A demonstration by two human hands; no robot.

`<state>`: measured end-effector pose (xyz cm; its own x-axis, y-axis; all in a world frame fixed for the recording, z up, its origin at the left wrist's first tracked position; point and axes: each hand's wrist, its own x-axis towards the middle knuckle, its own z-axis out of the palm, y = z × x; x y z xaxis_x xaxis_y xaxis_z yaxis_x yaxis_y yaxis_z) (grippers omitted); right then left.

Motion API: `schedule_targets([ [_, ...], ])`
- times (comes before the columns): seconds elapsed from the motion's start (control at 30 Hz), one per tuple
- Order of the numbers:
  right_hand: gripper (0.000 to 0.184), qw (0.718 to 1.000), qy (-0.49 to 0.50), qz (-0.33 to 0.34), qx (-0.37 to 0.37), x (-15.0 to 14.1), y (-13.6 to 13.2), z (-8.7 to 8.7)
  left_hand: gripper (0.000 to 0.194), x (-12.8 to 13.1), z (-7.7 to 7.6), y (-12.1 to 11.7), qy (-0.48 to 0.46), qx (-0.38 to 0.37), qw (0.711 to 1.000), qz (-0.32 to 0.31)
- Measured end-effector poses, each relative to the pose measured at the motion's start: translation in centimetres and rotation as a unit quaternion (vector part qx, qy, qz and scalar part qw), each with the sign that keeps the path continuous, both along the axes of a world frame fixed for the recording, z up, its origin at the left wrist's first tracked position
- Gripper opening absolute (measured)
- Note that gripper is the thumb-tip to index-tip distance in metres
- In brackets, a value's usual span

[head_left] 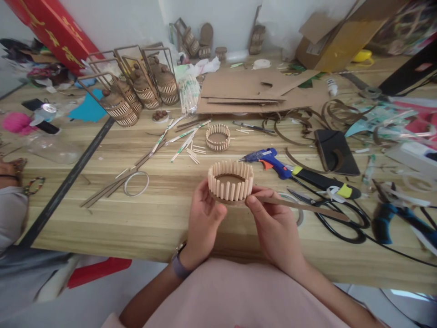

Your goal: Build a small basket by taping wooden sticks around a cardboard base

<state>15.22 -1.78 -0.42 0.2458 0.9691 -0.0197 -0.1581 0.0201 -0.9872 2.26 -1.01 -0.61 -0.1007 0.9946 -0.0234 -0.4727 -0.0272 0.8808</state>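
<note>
While the left hand [204, 223] grips a basket [230, 191]: right hand [278, 224] pinches a strip [302, 205].
Table [136, 228]: pale grained wood, cluttered far and right.
Wall [119, 20]: white, far.

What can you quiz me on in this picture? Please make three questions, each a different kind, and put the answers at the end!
1. Pick one. What is between the left hand and the right hand?
a) a black phone
b) a round piece edged with wooden sticks
c) a red box

2. True or false? The blue glue gun is lying on the table.

3. Fill in the blank: The brown strip sticking out by the right hand passes over the black-handled ____.

Key: 1. b; 2. true; 3. scissors.
</note>
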Motion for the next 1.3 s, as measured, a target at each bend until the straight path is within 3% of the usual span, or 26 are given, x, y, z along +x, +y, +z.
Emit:
schedule_targets([
  [0.07, 0.02, 0.998, -0.059, 0.0, 0.019, 0.1, -0.1, 0.3, 0.08, 0.2, 0.3, 0.0, 0.0, -0.001, 1.0, -0.017],
  [0.17, 0.018, 0.99, -0.129, -0.003, 0.059, 0.2, -0.1, 0.9, 0.075, 0.5, 0.4, 0.2, 0.003, -0.028, 0.999, -0.017],
  [0.3, 0.012, 0.98, -0.164, -0.012, 0.112, 0.2, -0.2, 1.4, 0.066, 0.5, 0.5, 0.2, 0.015, -0.021, 0.999, -0.026],
  [0.63, 0.003, 0.965, -0.205, 0.013, 0.164, 0.6, -0.4, 1.5, 0.069, 0.2, 0.8, 0.1, 0.021, 0.014, 0.999, -0.025],
  [0.8, 0.022, 0.945, -0.246, 0.051, 0.208, 1.1, -0.9, 1.6, 0.07, 0.2, 1.0, 0.1, 0.013, 0.018, 1.0, -0.001],
  [1.03, 0.042, 0.934, -0.25, 0.084, 0.241, 1.5, -1.8, 1.3, 0.08, 0.3, 3.0, -0.2, 0.02, 0.01, 1.0, 0.021],
  [1.17, 0.049, 0.932, -0.265, 0.071, 0.237, 1.7, -1.8, 1.3, 0.08, -0.2, 2.3, 0.2, 0.084, 0.061, 0.993, 0.062],
  [1.3, 0.058, 0.952, -0.234, 0.014, 0.197, 2.6, -1.7, 1.2, 0.068, -1.5, 0.9, 0.9, 0.112, 0.104, 0.983, 0.098],
])
